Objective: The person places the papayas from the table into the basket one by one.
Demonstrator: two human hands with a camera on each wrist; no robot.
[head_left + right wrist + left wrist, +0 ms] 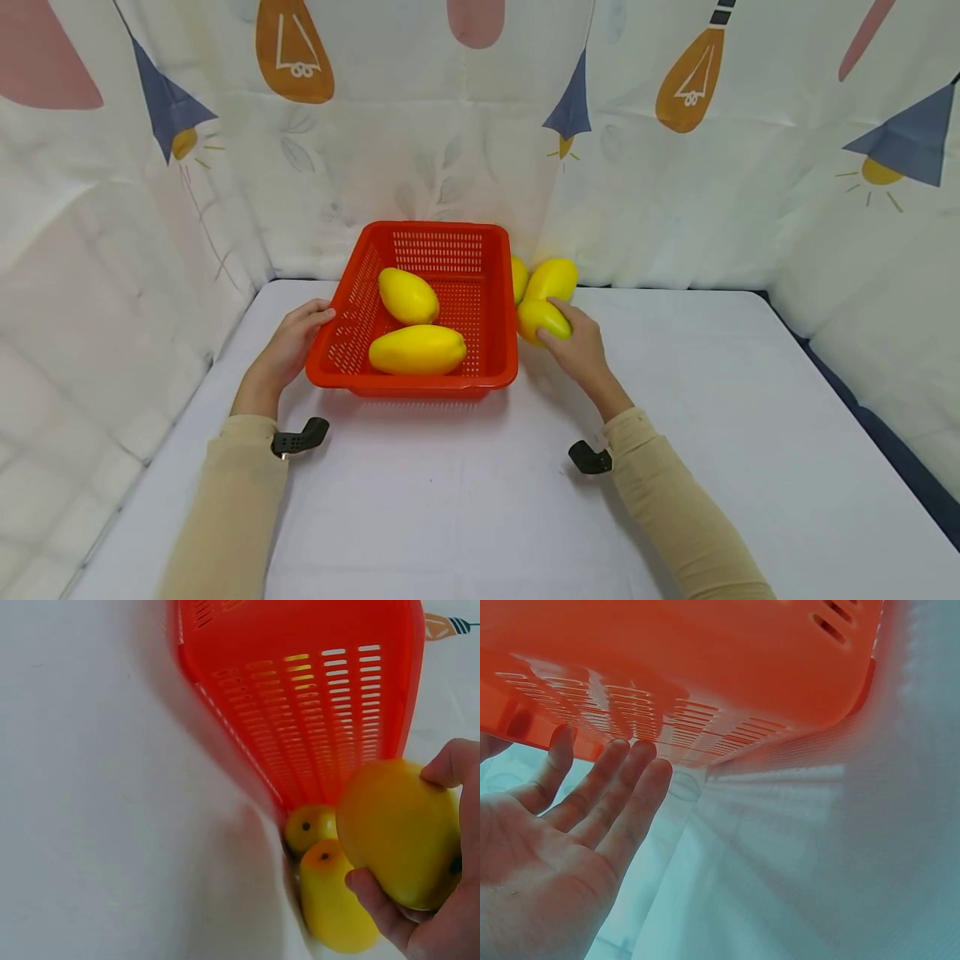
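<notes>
My right hand grips a yellow mango between thumb and fingers, just right of the red plastic basket. In the right wrist view, this mango is near the basket's slotted side wall. My left hand is at the basket's left side, fingertips at the rim. The left wrist view shows its fingers mostly straight against the slotted wall. Inside the basket lie two yellow mangoes, one toward the back and one lengthwise in front.
Two more mangoes lie behind the held one, one in fuller view and another partly hidden by the basket. A white cloth covers the table. Behind it hangs a patterned curtain.
</notes>
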